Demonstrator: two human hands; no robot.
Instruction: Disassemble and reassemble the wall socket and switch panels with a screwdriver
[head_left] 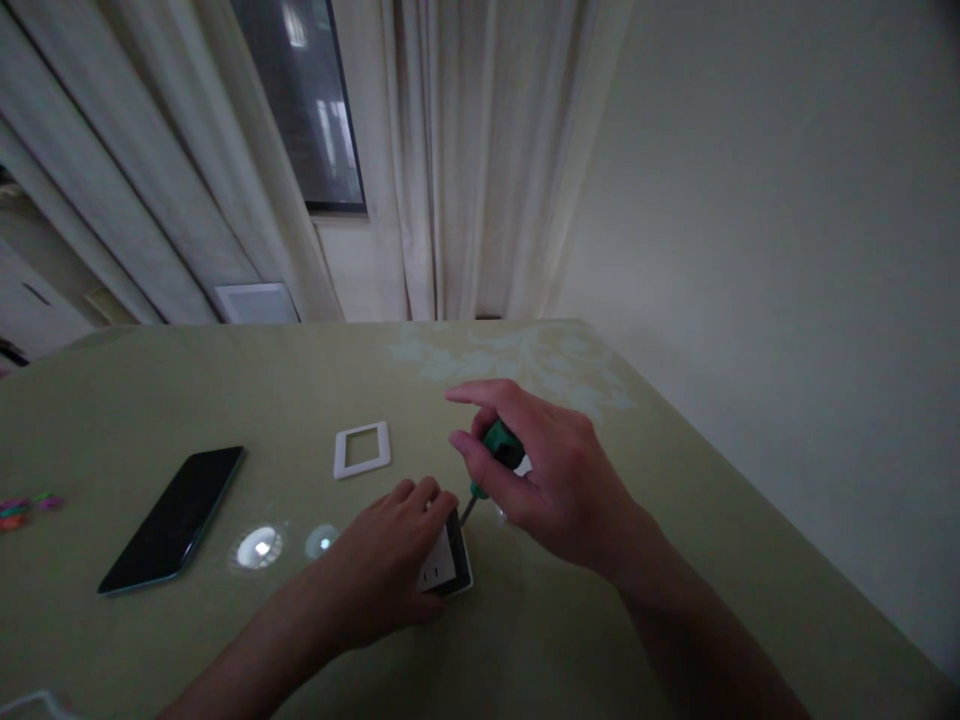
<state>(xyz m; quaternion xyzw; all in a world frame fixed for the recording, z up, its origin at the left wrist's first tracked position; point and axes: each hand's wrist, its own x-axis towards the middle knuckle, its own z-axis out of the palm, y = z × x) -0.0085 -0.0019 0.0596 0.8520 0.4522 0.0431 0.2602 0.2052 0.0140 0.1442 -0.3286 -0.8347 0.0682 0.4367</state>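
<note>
Green screwdriver (501, 445) leans in the curled right hand (555, 475); its tip is at the socket (441, 572), lower centre of the frame, which the left hand (394, 545) pinches. Screwing seems the present step; next turn probably calls for steady tip.

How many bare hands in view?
2: left hand on the white-and-black rectangular plastic socket; right hand holding the green-handled screwdriver. No third shows.
</note>
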